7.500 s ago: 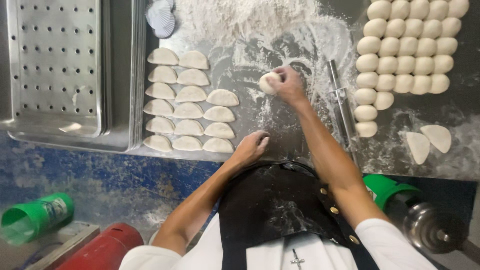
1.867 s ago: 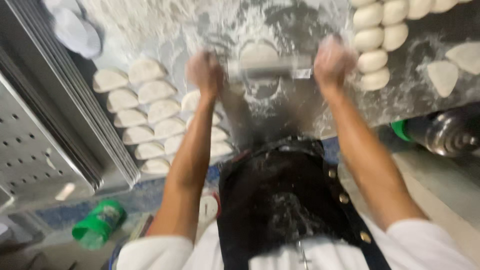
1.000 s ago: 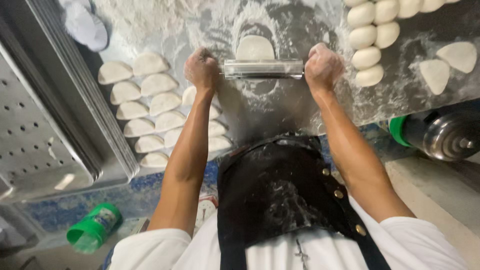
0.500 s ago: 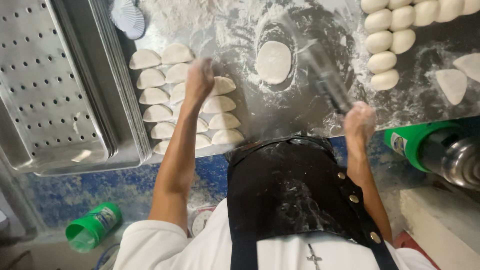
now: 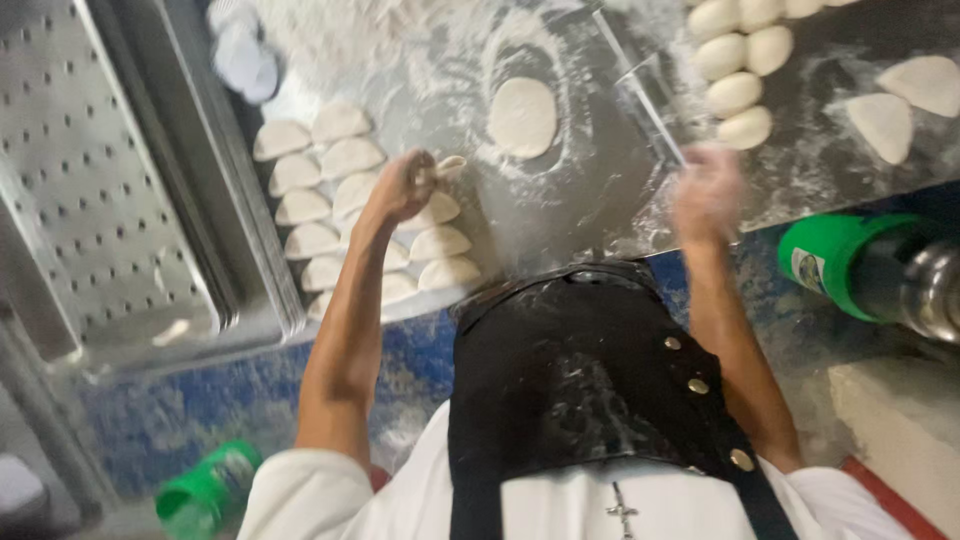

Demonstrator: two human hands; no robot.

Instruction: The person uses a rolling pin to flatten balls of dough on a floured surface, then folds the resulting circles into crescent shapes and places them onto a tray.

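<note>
Moved: both hands have come off the rolling pin since a second ago; the pin [image 5: 640, 95] now lies slanted on the floured steel at upper centre-right, and the rolled dough has been left alone.
Left hand: the left hand [image 5: 400, 188] sits left of centre with fingers curled around a small pale scrap of dough [image 5: 450, 165] that pokes out toward the right; pinching it lightly, as far as the blur allows.
Right hand: the right hand [image 5: 705, 192] is smeared by motion just below the pin's near end; whether it is spread or closed, I cannot tell, and nothing shows in it.
Dough: the flattened oval dough round [image 5: 522, 116] rests in a ring of flour at upper centre, apart from both hands.
Meaning: rolling of this piece looks finished; it lies thin and free for handling.
Around: folded half-moon dumplings [image 5: 330, 190] in rows under and left of the left hand; dough balls [image 5: 735, 70] upper right; perforated steel tray [image 5: 90, 190] on the left; green-capped container [image 5: 850, 265] at right edge.
</note>
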